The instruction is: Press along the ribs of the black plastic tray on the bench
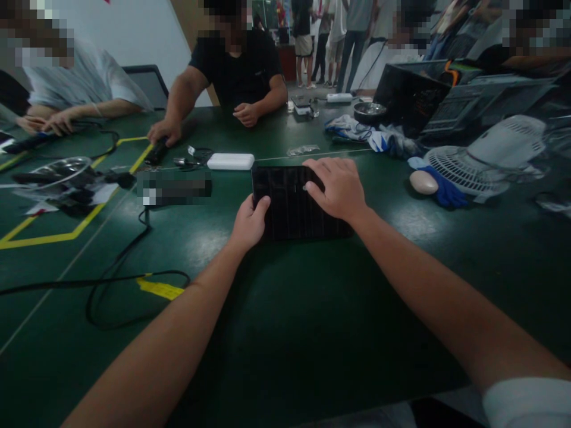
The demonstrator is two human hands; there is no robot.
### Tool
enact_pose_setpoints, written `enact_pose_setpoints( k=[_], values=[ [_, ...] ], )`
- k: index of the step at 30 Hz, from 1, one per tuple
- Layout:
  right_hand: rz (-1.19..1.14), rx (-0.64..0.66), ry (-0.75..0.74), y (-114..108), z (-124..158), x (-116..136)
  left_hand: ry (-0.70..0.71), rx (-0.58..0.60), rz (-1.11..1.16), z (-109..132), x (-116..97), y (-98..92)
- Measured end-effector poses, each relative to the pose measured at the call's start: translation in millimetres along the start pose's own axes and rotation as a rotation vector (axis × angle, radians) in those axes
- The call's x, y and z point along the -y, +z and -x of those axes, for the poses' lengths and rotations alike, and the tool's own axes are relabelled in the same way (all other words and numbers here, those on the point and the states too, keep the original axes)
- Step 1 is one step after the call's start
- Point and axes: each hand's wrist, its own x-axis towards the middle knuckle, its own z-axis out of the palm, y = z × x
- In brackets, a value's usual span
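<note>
A black, glossy tablet (285, 217) stands tilted up on the green table, its dark face turned toward me. My left hand (250, 224) grips its left edge, thumb on the front and fingers hidden behind. Over the top right corner lies my right hand (339, 187), its thumb against the front face and its fingers closed over the upper edge. Just behind the tablet's left corner is a white power bank (231, 161) with a short black cable beside it.
On the left are a metal pan (66, 172), black cables (120, 255) and yellow tape (49, 240). A grey fan (486, 154), a blue glove (447, 187) and a pale egg-shaped object (423, 182) lie right. Across the table, a person's hand (164, 134) holds a black object.
</note>
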Motion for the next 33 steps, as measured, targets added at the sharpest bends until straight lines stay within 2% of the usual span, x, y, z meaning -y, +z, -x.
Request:
enact_pose_setpoints(
  k=[33],
  values=[
    [0.005, 0.019, -0.007, -0.8, 0.7, 0.0, 0.020, 0.016, -0.016, 0.2, -0.2, -1.2]
  ],
)
